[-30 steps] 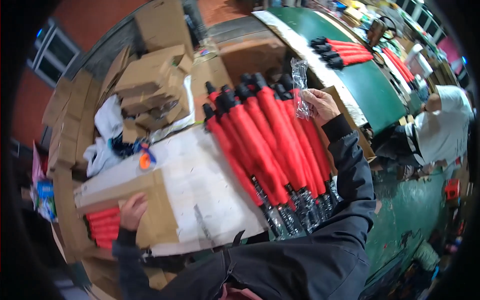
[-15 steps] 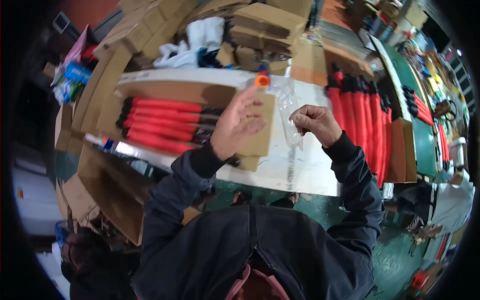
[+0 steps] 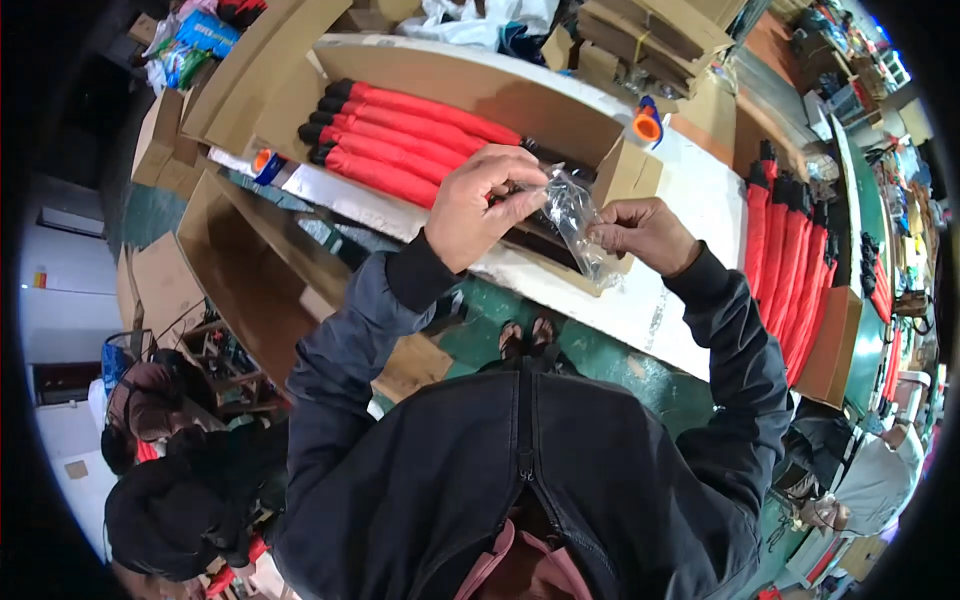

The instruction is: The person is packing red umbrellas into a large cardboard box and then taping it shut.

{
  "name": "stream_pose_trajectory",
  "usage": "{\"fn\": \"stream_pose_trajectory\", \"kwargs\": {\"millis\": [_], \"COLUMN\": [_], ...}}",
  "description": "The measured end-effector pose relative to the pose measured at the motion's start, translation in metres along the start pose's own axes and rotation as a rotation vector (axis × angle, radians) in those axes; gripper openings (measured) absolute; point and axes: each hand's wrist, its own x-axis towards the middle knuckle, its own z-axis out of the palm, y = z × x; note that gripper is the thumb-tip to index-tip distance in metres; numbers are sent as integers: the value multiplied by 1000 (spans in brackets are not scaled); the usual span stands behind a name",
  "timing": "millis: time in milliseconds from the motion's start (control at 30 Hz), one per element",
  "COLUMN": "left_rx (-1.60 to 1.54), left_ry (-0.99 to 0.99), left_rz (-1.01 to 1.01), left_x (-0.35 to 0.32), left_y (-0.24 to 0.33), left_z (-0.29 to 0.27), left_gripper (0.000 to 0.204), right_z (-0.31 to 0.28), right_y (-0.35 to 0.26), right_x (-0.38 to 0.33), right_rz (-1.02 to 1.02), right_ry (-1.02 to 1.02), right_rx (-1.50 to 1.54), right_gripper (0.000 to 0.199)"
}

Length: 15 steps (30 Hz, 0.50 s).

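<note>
A clear plastic bag [image 3: 572,215] is stretched between my two hands above the near edge of an open carton. My left hand [image 3: 482,205] pinches its upper left end between thumb and fingers. The lower right part is gripped by my right hand [image 3: 648,236], fingers curled against the thumb. Inside the carton [image 3: 420,70] lie several long red bundles [image 3: 400,130] with black ends, side by side, like folded umbrellas. My left hand covers part of them. The carton rests on a white tabletop [image 3: 690,170].
An orange-and-blue tape dispenser [image 3: 648,125] stands beyond the bag, and another tape dispenser [image 3: 265,165] sits left of the carton. More red bundles [image 3: 790,255] fill a carton at right. An empty-looking box [image 3: 235,260] stands lower left. People [image 3: 195,500] are at lower left and right.
My left hand, open and apart from the bag before, now pinches it. Both hands and the bag are now over the carton's right end, as the view has swung.
</note>
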Motion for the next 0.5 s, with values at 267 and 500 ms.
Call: {"fn": "stream_pose_trajectory", "kwargs": {"millis": [267,500], "left_rx": [-1,509], "left_ry": [-209,-1097], "left_rz": [-250,-178], "left_x": [10,19], "left_y": [-64,-138], "left_z": [6,97], "left_gripper": [22,41], "right_z": [-35,-78], "right_y": [7,14], "right_x": [-16,-76], "right_rz": [-36,149], "right_ry": [46,14], "right_rx": [-359,-463], "right_gripper": [17,14]}}
